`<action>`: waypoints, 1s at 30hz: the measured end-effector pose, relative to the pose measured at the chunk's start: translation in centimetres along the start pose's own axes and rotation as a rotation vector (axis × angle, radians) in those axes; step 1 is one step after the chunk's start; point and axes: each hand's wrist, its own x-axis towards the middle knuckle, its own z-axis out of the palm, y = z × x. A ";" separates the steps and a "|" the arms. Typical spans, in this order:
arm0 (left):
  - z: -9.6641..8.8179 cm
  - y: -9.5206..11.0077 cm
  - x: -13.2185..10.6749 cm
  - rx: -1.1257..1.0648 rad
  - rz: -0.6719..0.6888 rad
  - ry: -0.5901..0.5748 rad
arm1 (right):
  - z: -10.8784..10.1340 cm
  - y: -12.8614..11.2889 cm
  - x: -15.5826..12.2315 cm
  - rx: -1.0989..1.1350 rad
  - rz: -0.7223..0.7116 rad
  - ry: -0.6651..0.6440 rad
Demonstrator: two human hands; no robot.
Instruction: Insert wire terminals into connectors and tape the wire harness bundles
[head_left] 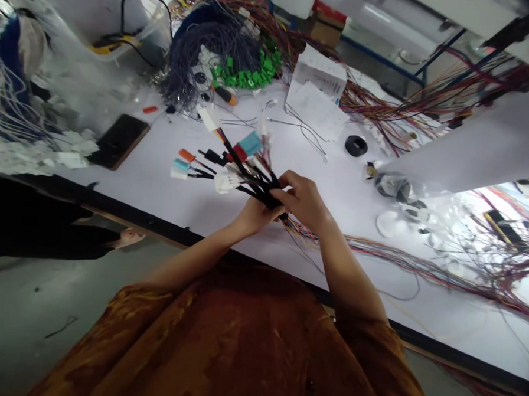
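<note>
White table (167, 199); phone (119, 141), tape roll (356, 145) flank harness (243, 173).

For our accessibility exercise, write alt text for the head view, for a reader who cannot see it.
Left hand and right hand grip a wire harness, its coloured connectors fanned above a white workbench. A phone and tape roll lie nearby.

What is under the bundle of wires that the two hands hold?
Only bare white table shows under the bundle of wires. The left hand and right hand cover the table directly beneath the grip.
</note>
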 end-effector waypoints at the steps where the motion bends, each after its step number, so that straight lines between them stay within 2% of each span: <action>1: -0.1 0.0 -0.3 -0.024 0.011 -0.012 | 0.0 0.5 -0.4 0.104 0.029 0.050; 3: -0.3 -0.1 -0.9 -0.081 0.019 -0.003 | 0.1 2.0 -1.5 0.345 0.080 0.203; 5: -0.3 -0.6 -1.6 -0.126 0.024 0.056 | 0.7 4.1 -2.4 0.591 0.142 0.385; 7: -0.1 -1.6 -2.3 -0.126 0.052 0.134 | 1.7 6.5 -3.2 0.798 0.264 0.549; 9: 0.2 -2.9 -2.9 -0.086 0.086 0.207 | 3.1 8.6 -3.7 0.910 0.414 0.647; 11: 0.4 -4.0 -3.4 -0.037 0.117 0.250 | 4.4 10.3 -4.0 0.941 0.517 0.667; 13: 0.4 -4.7 -3.6 0.003 0.168 0.245 | 4.9 11.2 -4.6 0.937 0.561 0.632; 16: 0.3 -4.5 -3.5 0.099 0.265 0.156 | 3.2 10.8 -6.2 0.920 0.629 0.497; 18: 0.1 -3.8 -3.3 0.199 0.317 0.095 | 0.9 9.3 -7.2 0.803 0.647 0.269; 20: 0.0 -3.0 -3.3 0.263 0.379 0.072 | -1.4 6.8 -7.3 0.551 0.550 0.036; 21: -0.1 -2.6 -3.3 0.282 0.406 0.070 | -2.2 5.4 -6.7 0.406 0.447 0.028; 23: 0.0 -2.2 -3.5 0.316 0.440 0.060 | -2.9 2.9 -4.2 0.062 0.216 0.154; 24: 0.0 -2.1 -3.6 0.334 0.456 0.058 | -2.8 2.0 -2.6 -0.146 0.141 0.179; 25: 0.0 -2.1 -3.7 0.351 0.472 0.057 | -2.4 1.3 -0.8 -0.346 0.092 0.119; 28: 0.0 -2.6 -3.9 0.376 0.512 0.076 | -0.1 0.5 3.8 -0.856 0.112 -0.246; 30: -0.1 -2.9 -4.1 0.385 0.516 0.091 | 1.6 0.5 5.4 -1.049 0.084 -0.454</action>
